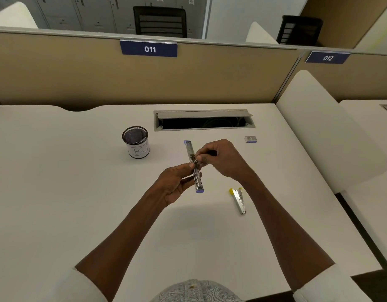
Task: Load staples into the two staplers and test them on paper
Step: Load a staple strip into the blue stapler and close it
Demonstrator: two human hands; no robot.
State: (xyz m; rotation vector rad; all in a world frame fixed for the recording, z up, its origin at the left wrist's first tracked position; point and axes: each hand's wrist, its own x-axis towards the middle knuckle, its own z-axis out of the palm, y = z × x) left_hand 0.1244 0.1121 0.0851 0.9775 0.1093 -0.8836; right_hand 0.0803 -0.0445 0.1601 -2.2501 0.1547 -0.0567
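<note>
The right hand (223,159) has its fingers (202,159) pinched together at the hinge of the purple stapler (195,171), a slim bright-metal bar swung open flat; what they pinch is too small to tell. The left hand (177,184) curls round its lower half, above the smooth white bench (79,192). The yellow stapler (239,199) lies near on the right, the small staple box (251,139) farther back. A black mesh cup (135,141) with a paper label stands left.

Two bare forearms, left hand (177,184) and right hand (223,160) without rings, watch or gloves. White sleeves (64,286) pushed up near the elbows on both arms. At the bottom edge, a patch of pale grey fabric (196,290) with a paisley-like print.
</note>
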